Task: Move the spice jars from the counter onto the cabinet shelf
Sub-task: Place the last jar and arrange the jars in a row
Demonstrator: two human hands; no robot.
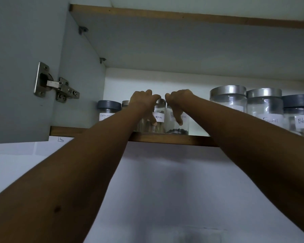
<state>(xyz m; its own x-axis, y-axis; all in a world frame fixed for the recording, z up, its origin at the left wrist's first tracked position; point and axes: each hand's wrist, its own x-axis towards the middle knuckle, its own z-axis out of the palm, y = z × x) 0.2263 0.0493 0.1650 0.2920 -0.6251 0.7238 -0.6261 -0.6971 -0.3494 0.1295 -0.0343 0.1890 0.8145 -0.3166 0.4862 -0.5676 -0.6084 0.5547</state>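
Glass jars going in: left hand [144, 102] gripping cinnamon jar [158, 118], right hand [178, 100] gripping pepper jar [180, 125], seating both on shelf [174, 139] w/ labels out.

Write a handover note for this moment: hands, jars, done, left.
Left hand: on the cinnamon jar, thumb down its front.
Right hand: on the black pepper jar.
Both jars stand near the front edge of the cabinet shelf, side by side.
Done: other jars already shelved left and right.
Left: let go, withdraw. The counter is out of view, so check it for more jars.
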